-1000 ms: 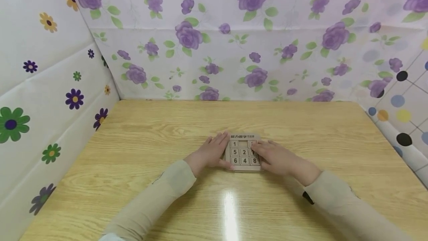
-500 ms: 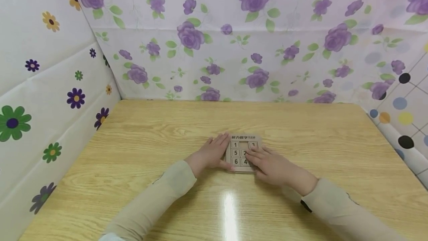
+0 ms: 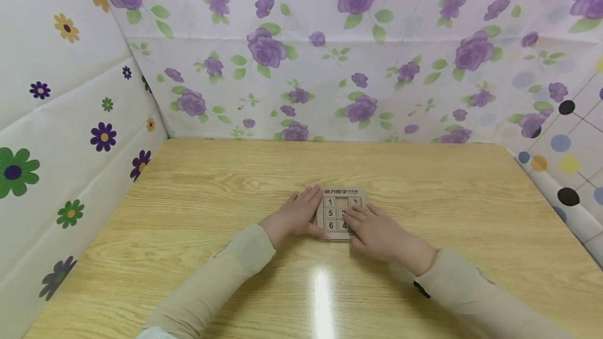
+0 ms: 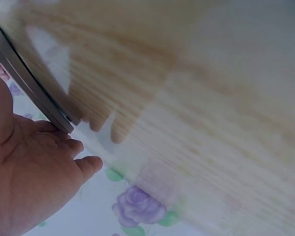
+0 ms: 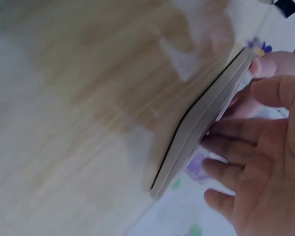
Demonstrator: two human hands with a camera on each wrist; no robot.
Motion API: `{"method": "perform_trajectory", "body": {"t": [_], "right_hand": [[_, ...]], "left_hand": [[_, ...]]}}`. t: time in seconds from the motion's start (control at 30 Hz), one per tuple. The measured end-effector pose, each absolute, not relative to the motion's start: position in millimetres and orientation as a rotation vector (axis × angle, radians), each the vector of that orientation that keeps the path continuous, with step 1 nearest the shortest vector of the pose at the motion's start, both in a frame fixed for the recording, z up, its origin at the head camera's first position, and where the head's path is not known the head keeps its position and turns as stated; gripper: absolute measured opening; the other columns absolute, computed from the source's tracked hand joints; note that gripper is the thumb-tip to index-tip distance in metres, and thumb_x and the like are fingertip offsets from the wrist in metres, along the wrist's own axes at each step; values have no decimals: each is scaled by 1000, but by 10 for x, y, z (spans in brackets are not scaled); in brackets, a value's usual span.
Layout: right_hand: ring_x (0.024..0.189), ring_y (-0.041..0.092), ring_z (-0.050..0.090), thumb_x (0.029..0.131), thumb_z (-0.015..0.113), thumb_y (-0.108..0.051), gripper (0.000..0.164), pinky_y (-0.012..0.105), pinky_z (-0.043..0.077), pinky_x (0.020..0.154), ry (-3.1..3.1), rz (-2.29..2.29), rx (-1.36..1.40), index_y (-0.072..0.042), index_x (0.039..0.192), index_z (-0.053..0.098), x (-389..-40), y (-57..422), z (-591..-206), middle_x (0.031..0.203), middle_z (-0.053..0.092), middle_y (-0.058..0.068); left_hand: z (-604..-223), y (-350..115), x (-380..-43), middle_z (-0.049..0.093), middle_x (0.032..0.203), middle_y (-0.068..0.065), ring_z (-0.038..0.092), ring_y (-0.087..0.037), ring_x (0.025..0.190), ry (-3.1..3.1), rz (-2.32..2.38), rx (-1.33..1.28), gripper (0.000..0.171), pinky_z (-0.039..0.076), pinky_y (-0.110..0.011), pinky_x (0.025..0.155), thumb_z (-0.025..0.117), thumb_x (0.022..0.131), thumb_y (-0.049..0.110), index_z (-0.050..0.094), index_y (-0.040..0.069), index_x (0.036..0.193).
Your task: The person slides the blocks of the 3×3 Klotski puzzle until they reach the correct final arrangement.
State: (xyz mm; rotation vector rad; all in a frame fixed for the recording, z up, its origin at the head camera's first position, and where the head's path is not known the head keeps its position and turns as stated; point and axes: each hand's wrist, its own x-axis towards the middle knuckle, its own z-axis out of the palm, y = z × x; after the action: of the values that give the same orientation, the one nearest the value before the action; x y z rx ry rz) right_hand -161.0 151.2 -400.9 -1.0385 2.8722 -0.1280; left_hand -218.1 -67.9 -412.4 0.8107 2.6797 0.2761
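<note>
A square wooden sliding number puzzle [image 3: 338, 236] lies flat on the table. Its top row reads 1, a gap, then 3; below are 5 and a partly covered 2, then 6 and 4. My left hand [image 3: 298, 214] holds the left side, fingers by the upper corner and thumb on the lower one. Over the right side reaches my right hand [image 3: 379, 235], its fingertips on the tiles around the 2, hiding the right column's lower tiles. In the right wrist view, the fingers [image 5: 226, 172] look mostly extended above the board's edge [image 5: 201, 120].
The light wood table [image 3: 235, 171] surrounds the puzzle. A flowered cloth wall [image 3: 320, 77] rises behind it, with cloth walls at left and right too. A glare streak [image 3: 323, 297] shows near the front.
My right hand has slid left and toward me over the board, uncovering the 3 and covering the right column's lower tiles. The left hand stays put; the gap is still at top middle.
</note>
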Motion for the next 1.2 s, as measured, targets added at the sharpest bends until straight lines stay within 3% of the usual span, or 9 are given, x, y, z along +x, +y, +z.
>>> {"method": "perform_trajectory", "body": {"t": [0.47,0.8,1.2], "right_hand": [[135,40,37,96,44,-23,49,56,24,114,2920,-79,-919,6,135,48,-1697,1355,-3979,142,46,22],[140,37,30,95,44,-24,53,56,17,116,2904,-120,-923,3,140,43,-1813,1455,-4059,147,41,19],[136,37,36,92,49,-18,48,56,25,113,2830,-79,-1192,3,136,49,-1569,1551,-3991,142,48,17]], "left_hand": [[-4141,-705,-2188,1,160,-9,3,-26,148,2682,308,812,114,7,-47,120,64,75,65,6,6,153],[-4113,-688,-2180,1,161,-9,4,-26,148,2668,315,805,112,8,-48,120,66,76,63,7,6,153],[-4113,-685,-2186,1,161,-9,3,-26,148,2670,286,808,113,7,-48,120,64,76,64,7,6,153]]}}
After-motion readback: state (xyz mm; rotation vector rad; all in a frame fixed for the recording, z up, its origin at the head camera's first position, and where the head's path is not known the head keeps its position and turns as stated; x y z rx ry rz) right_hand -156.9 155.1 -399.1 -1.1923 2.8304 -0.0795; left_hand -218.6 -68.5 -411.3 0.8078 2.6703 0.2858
